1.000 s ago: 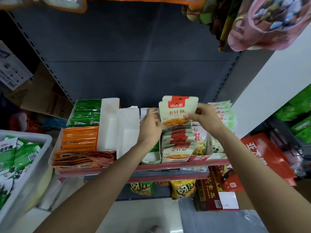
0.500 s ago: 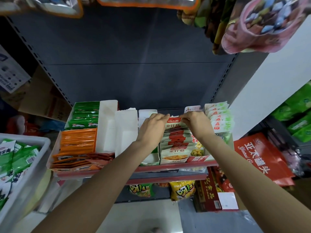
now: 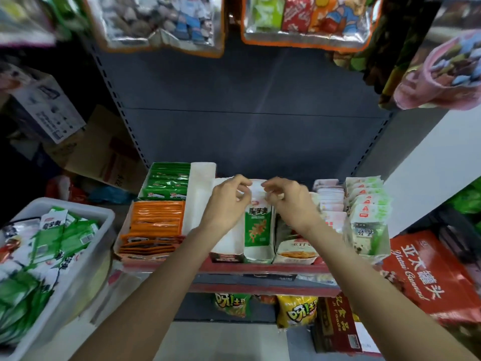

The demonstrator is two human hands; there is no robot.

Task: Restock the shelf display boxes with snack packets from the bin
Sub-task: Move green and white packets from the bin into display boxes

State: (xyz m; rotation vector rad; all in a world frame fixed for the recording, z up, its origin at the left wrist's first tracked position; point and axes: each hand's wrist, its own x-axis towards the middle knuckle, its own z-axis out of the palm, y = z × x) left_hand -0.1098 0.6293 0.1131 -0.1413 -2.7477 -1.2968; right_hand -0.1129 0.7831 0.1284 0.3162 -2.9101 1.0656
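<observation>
Far left, near: white bin (image 3: pixel 78 259) w/ green-and-white snack packets (image 3: pixel 49 241) piled inside, same as before. On the shelf (image 3: pixel 260 268), left to right: box of green packets (image 3: pixel 166 182) at the far side w/ orange packets (image 3: pixel 156 217) nearer, then a white display box (image 3: pixel 200 194), empty as far as can be seen.

Left hand (image 3: pixel 226 201) is over the middle of the shelf, fingers curled, fingertips pinching the top left corner of a green-and-white packet (image 3: pixel 257 222). Right hand (image 3: pixel 289 199) mirrors it, fingers curled and pinching the top right corner. Packet stands upright in the narrow white centre box (image 3: pixel 259 254), front face to the camera.

Change vs 0.5 s ago: both hands were then pressing down on the red-and-beige packets (image 3: pixel 296 250) in the box just right; now both have shifted left onto the green packet, and that beige stack sits untouched below the right wrist. 1 s ago a beige packet was held up in the air; it's no longer raised.

Right of that: pale pink packets (image 3: pixel 330 196), then green-and-white packets (image 3: pixel 367 204) in the rightmost box. Red carton (image 3: pixel 426 272) near right. View also tilted up, hanging bags (image 3: pixel 307 19) now show at the top.
</observation>
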